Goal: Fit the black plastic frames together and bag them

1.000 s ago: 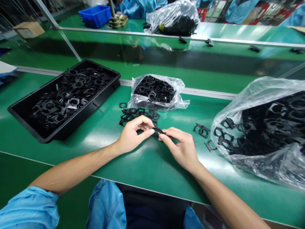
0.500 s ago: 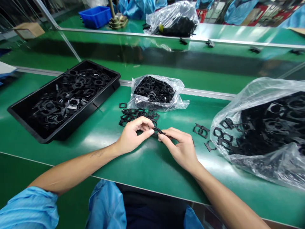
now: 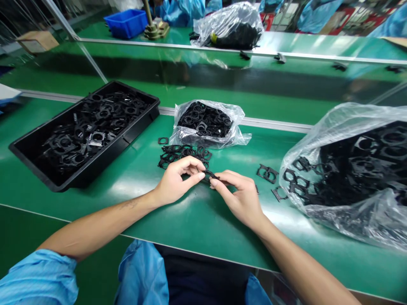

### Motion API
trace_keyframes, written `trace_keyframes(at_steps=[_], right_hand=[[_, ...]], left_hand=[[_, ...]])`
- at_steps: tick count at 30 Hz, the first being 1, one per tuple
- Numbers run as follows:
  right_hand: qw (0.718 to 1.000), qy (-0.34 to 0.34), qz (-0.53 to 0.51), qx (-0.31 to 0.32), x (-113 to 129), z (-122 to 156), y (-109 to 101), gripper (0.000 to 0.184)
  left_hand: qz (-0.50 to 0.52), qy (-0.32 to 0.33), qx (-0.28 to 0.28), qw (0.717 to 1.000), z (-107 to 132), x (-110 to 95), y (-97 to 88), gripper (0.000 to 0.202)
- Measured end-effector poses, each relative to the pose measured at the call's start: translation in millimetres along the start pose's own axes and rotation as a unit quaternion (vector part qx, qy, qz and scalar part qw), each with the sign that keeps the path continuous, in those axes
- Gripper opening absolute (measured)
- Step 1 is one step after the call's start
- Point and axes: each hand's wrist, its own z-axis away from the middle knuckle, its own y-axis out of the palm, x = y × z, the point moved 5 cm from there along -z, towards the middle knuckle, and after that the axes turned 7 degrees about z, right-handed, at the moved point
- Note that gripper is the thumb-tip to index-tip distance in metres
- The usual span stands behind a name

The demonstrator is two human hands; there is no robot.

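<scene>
Between my two hands is a small black plastic part [image 3: 210, 174], seen nearly edge-on above the green table. My left hand [image 3: 179, 180] pinches its left end between thumb and fingers. The right end is pinched by my right hand [image 3: 238, 192]. Whether it is one piece or two fitted together, I cannot tell. Just behind my left hand lies a pile of black ring-holed frames [image 3: 178, 152], partly covered by the fingers. Beyond the pile, an open clear plastic bag [image 3: 237, 111] holds many black ring parts.
A black tray [image 3: 127, 142] full of black frames stands at left. At right lies a large clear bag [image 3: 337, 220] of similar parts, with loose frames [image 3: 267, 173] beside it. One single frame [image 3: 163, 140] lies near the pile. A blue bin [image 3: 127, 23] sits on the far bench.
Both hands stay almost in the same place, pinching the black part. The whole view has shifted very slightly.
</scene>
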Motion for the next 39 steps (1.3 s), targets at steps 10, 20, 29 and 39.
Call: trace_keyframes(at_steps=[10,20,29,39], right_hand=[[1.000,-0.019,0.004,-0.006,0.5,-0.5,-0.1,0.022],[1.000,-0.023,0.005,-0.007,0.8,-1.0,-0.3,0.021],[1.000,-0.021,0.007,-0.007,-0.5,1.8,0.5,0.020],[1.000,-0.021,0.009,-0.006,0.2,1.1,1.4,0.020]], left_hand=[[-0.001,0.027,0.006,1.000,0.4,-1.8,1.0,0.006],[0.000,0.014,0.004,1.000,0.5,-0.6,1.1,0.008],[0.000,0.015,0.009,1.000,-0.7,-2.4,1.4,0.006],[0.001,0.007,0.008,1.000,0.3,-0.9,2.5,0.008]])
